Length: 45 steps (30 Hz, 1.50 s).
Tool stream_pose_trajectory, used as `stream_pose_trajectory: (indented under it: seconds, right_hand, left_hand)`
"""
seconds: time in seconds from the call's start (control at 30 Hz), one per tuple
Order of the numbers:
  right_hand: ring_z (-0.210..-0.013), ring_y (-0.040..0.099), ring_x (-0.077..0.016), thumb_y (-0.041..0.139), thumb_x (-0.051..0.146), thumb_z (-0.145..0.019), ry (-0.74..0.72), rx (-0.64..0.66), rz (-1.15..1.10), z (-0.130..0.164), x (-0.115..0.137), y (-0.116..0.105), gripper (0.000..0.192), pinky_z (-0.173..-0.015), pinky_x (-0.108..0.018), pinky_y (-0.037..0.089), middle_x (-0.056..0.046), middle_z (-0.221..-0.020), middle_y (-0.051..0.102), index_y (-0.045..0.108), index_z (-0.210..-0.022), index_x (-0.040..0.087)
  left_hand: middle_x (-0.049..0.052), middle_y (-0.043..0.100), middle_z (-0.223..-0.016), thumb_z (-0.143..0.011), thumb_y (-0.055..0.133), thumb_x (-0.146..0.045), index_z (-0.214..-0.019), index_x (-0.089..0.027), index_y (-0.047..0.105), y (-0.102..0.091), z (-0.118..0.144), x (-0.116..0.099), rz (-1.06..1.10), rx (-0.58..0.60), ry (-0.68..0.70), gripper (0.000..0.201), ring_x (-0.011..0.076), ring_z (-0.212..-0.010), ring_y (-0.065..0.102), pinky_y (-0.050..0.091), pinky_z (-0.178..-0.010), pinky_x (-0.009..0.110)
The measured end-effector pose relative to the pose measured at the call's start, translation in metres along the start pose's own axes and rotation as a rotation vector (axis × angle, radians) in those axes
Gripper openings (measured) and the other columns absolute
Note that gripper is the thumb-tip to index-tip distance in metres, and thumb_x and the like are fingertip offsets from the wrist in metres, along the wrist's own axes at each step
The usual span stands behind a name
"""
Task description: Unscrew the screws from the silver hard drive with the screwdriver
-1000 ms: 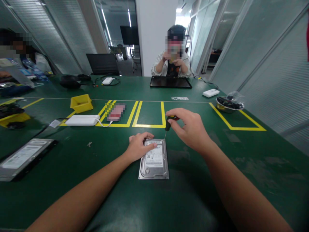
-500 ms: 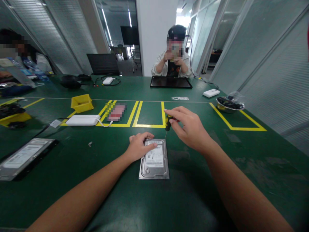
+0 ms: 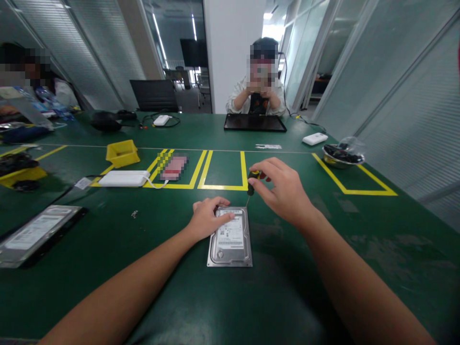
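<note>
Silver metal hard drive (image 3: 230,237) with a white label lies flat on the green table mat (image 3: 287,297), centre, just in front of the person. Left hand (image 3: 206,219) rests on the drive's far-left corner, fingers spread flat over the top edge, pressing it down, not gripping around anything. Right hand (image 3: 283,191) pinches a small black-and-yellow screwdriver (image 3: 251,184) by its handle between thumb and fingertips, closed on it; the thin shaft runs down to the drive's far-right corner and looks to be seated at a screw there, though the tip is too small to confirm.

Progress, judged: cover still on the drive, lid flush, so opening is at the screw stage. A few tiny loose bits (image 3: 133,214) lie on the mat to the left, possibly screws, can't tell. Most corners appear left to do.

Around: second hard drive on a dark tray (image 3: 34,235) at far left, well apart. White flat box with cable (image 3: 124,178) and yellow plastic bin (image 3: 122,153) beyond, by the yellow tape squares (image 3: 223,187). Metal bowl of dark parts (image 3: 343,154) to the far right. Black tablet (image 3: 254,122) in front of a seated person (image 3: 258,96) opposite; another person at far left edge. Nothing lies between the hands and the drive; the work area around it is unobstructed.
</note>
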State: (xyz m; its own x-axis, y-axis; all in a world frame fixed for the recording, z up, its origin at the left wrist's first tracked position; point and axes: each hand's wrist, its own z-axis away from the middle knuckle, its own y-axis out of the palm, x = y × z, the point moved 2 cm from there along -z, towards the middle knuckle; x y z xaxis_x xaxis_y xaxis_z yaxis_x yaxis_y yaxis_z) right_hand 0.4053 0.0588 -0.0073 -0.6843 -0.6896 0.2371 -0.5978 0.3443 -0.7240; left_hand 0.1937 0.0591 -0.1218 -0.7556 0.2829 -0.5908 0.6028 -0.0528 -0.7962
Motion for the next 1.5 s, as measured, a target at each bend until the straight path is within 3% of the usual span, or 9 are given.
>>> stream_pose_trajectory:
  seconds: [0.6,1.0,1.5]
  right_hand:
    - [-0.088,0.062,-0.0195,0.052,0.015,-0.087,-0.019,0.017,-0.029,0.0009,0.0021,-0.0015,0.022,-0.082,-0.034,0.048,-0.007,-0.1,0.069,0.063,-0.106,0.017]
    - [-0.086,0.06,-0.0185,0.055,0.017,-0.088,0.001,0.025,-0.019,0.0008,0.0014,-0.002,0.018,-0.075,-0.031,0.046,-0.007,-0.099,0.066,0.063,-0.105,0.017]
    - [-0.086,0.063,-0.0186,0.059,0.02,-0.088,0.026,0.047,0.012,0.0006,0.0025,-0.0023,0.02,-0.08,-0.032,0.048,-0.006,-0.1,0.069,0.061,-0.108,0.017]
  left_hand:
    - [0.002,0.072,-0.113,-0.081,0.067,-0.052,-0.111,-0.026,0.067,-0.0005,-0.0002,-0.0006,-0.003,0.003,0.004,0.04,0.0264,-0.105,0.063,0.039,-0.096,0.043]
    - [0.003,0.072,-0.113,-0.081,0.066,-0.053,-0.111,-0.026,0.067,-0.0003,-0.0002,-0.0006,0.003,0.003,0.01,0.041,0.0267,-0.105,0.063,0.039,-0.096,0.043]
    - [0.002,0.072,-0.113,-0.081,0.066,-0.053,-0.111,-0.026,0.067,-0.0025,0.0005,-0.0014,-0.008,0.009,0.003,0.04,0.0271,-0.105,0.063,0.038,-0.095,0.043]
